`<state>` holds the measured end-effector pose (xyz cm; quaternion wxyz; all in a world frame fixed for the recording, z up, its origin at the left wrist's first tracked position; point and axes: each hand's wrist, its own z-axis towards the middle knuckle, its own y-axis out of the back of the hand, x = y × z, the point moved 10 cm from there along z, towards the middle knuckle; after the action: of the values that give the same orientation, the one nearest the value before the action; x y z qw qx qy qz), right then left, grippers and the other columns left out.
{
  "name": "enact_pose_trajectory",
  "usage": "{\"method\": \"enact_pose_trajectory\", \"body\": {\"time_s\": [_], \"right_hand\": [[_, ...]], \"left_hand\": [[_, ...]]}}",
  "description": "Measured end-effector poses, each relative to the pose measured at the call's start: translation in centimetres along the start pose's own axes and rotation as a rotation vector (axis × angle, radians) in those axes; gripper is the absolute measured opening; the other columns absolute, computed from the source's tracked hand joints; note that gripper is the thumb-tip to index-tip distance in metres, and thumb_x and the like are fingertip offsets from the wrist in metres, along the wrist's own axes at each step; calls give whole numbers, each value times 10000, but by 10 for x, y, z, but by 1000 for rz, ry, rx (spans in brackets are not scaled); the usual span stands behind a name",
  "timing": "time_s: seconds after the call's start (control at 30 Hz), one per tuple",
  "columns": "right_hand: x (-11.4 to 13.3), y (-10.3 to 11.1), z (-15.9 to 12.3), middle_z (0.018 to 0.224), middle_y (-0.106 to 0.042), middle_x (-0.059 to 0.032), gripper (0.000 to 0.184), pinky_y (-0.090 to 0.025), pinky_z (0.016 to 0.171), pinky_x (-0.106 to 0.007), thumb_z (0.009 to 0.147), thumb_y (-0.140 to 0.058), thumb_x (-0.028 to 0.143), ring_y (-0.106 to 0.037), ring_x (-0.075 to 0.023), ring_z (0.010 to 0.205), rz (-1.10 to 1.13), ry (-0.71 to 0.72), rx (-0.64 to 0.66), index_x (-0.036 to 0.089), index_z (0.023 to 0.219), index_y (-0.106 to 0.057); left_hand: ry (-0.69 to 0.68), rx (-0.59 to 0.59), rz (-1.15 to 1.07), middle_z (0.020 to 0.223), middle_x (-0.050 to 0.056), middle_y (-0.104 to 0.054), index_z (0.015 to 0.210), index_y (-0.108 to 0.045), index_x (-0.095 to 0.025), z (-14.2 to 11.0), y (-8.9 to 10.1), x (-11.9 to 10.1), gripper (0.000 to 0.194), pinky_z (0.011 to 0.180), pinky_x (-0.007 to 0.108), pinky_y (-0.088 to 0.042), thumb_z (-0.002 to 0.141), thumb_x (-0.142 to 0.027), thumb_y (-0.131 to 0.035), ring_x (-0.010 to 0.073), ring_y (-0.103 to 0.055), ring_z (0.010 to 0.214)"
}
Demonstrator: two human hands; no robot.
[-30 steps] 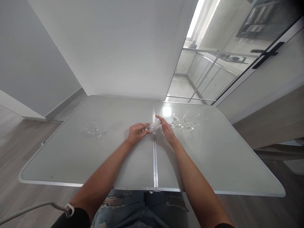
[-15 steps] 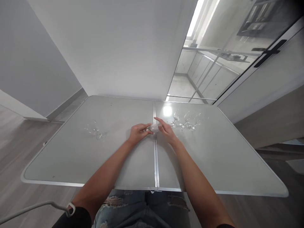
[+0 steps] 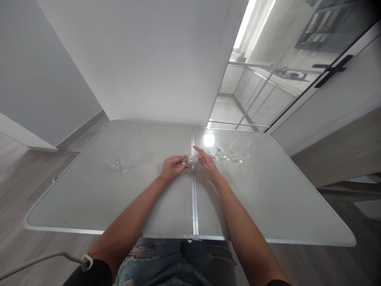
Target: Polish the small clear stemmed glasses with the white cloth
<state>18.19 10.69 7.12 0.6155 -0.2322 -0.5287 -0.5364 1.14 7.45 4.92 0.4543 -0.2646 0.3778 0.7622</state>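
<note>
Near the table's middle seam, my left hand (image 3: 174, 167) is closed round the foot and stem end of a clear wine glass (image 3: 193, 159), which lies sideways with its bowl toward the right. My right hand (image 3: 208, 165) grips the bowl end, thumb bent against it and index finger stretched out along the far side. The bowl looks whitish and hazy; whether a thin cloth is tucked inside it I cannot tell. Another clear wine glass (image 3: 125, 170) stands on the left half of the table.
On the right half, several clear wine glasses stand in a row, among them one wine glass (image 3: 239, 159) at the right end. A metal-edged folding table (image 3: 98, 198) carries everything, its far edge against a white wall (image 3: 143, 71). A glass sliding door (image 3: 253, 95) is beyond at right.
My right hand has turned slightly, its thumb now bent over the bowl, and the white cloth-like piece seen at its palm earlier is mostly hidden. My left hand keeps its hold.
</note>
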Motion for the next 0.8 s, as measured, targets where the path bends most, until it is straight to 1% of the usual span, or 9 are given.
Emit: {"method": "enact_pose_trajectory", "body": {"time_s": [0.1,0.2,0.3,0.33,0.37,0.47,0.53,0.67,0.8], "right_hand": [[-2,5,0,920,-637,-28,572,-495,853,-364,1025,-260,607,-587,-199,843,123,-49,-39,261,1327,-602],[0,12,-3,885,-610,-31,578,-500,783,-345,1028,-225,602,-568,-195,791,178,-62,-116,252,1278,-612],[10,16,-5,1104,-633,-65,538,-479,930,-391,1017,-313,600,-587,-228,987,86,38,-163,268,1350,-573],[12,13,-5,1133,-633,-69,540,-461,974,-410,1006,-363,604,-584,-241,1033,38,70,-138,273,1392,-546],[13,9,-5,1095,-643,-68,565,-453,989,-426,993,-407,607,-589,-249,1026,-10,86,-93,275,1437,-511],[4,-6,-2,777,-601,-10,644,-490,879,-426,978,-455,610,-590,-229,786,-105,45,55,266,1521,-425],[1,-8,0,721,-567,6,613,-495,818,-398,993,-420,607,-564,-209,723,-94,11,78,260,1497,-459],[5,-2,1,839,-599,-30,540,-486,794,-351,1020,-334,596,-559,-199,800,86,-6,-6,234,1323,-597],[4,10,-3,864,-579,-24,457,-478,728,-313,1013,-394,564,-535,-182,764,197,-36,-149,254,1280,-598]], "left_hand": [[15,5,-23,657,-8,-624,1070,-801,-235,-1,0,-1,442,561,232,-420,711,-488,-846,90,-465,574],[-10,-1,-57,651,-15,-609,1090,-797,-232,0,0,-3,456,556,234,-415,713,-484,-847,85,-437,568],[-36,-13,-84,629,-30,-572,1127,-784,-232,1,1,-5,479,556,236,-406,720,-477,-845,82,-420,565],[-40,-17,-85,622,-35,-561,1136,-781,-231,1,1,-4,483,556,236,-403,722,-474,-845,81,-417,563],[-39,-22,-80,617,-39,-554,1140,-779,-231,1,2,-4,484,558,238,-400,723,-468,-847,81,-415,562],[-16,-19,-44,622,-36,-571,1113,-789,-231,1,3,-2,469,570,243,-404,707,-456,-861,81,-424,563],[21,-10,-32,641,-22,-608,1079,-801,-229,1,3,0,456,572,244,-413,692,-460,-868,87,-450,572],[98,-13,-69,655,-4,-636,1052,-810,-216,0,4,5,461,551,242,-419,684,-487,-864,93,-467,575],[40,-15,-108,652,-16,-600,1107,-794,-223,2,4,2,490,566,241,-416,693,-475,-864,91,-444,588]]}}
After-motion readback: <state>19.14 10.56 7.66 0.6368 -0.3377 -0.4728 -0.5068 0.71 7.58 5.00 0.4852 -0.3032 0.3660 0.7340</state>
